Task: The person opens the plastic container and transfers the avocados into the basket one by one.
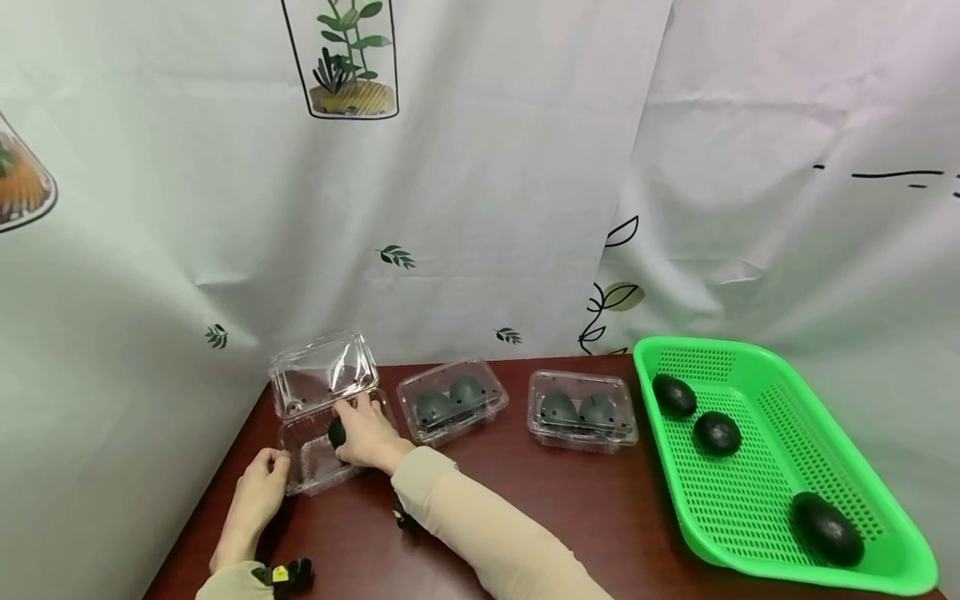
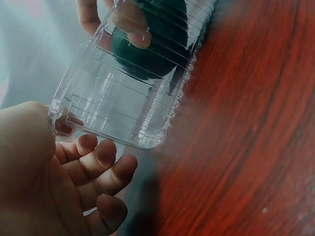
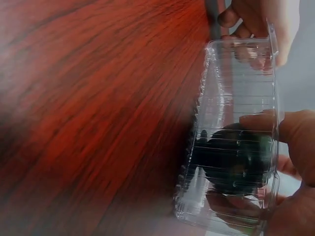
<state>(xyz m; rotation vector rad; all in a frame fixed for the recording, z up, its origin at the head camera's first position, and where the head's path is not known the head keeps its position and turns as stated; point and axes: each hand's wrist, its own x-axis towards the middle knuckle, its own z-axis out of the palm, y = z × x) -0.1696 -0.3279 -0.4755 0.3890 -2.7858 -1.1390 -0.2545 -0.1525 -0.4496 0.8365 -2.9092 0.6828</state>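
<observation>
Head view: 2 closed clamshells [image 1: 452, 401] [image 1: 582, 410] at frame centre each hold 2 avocados. Open clamshell [image 1: 322, 454] at lower left is getting its 1st avocado [image 1: 337, 432], gripped by right hand [image 1: 367, 435] with fingers curled over it. Left hand [image 1: 258, 493] pinches the tray's corner. 3 avocados left in green basket [image 1: 892, 575], lower right. Wrist views are blurred; probably the fruit isn't seated yet.
</observation>
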